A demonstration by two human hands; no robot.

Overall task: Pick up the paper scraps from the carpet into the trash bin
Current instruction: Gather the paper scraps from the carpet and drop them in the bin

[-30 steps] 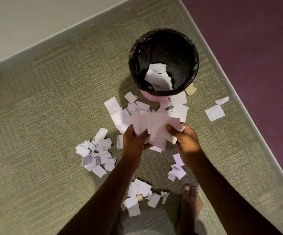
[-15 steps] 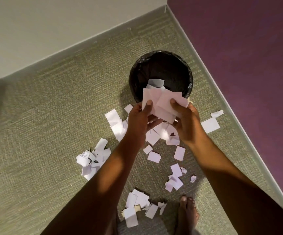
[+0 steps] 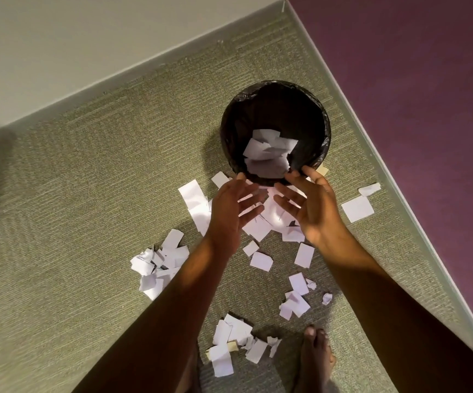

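Observation:
A round trash bin (image 3: 319,109) lined with a black bag stands on the olive carpet, with a bunch of white paper scraps (image 3: 267,154) inside it. My left hand (image 3: 231,212) and my right hand (image 3: 311,207) hover just in front of the bin's near rim, palms facing each other, fingers spread, holding nothing. Loose white scraps lie on the carpet: a strip (image 3: 195,205) left of my left hand, a pile (image 3: 158,265) further left, several (image 3: 260,260) between my forearms, a cluster (image 3: 296,303) and another (image 3: 231,344) near my foot, two (image 3: 357,208) at the right.
The bin sits in a corner: a pale wall (image 3: 73,52) with baseboard behind, a purple wall (image 3: 414,95) with a pale baseboard on the right. My bare foot (image 3: 316,358) stands on the carpet at the bottom. Open carpet (image 3: 73,194) stretches to the left.
Both hands lifted a stack of scraps from the carpet over the bin and let it go. The scraps now lie in the bin and the hands are open.

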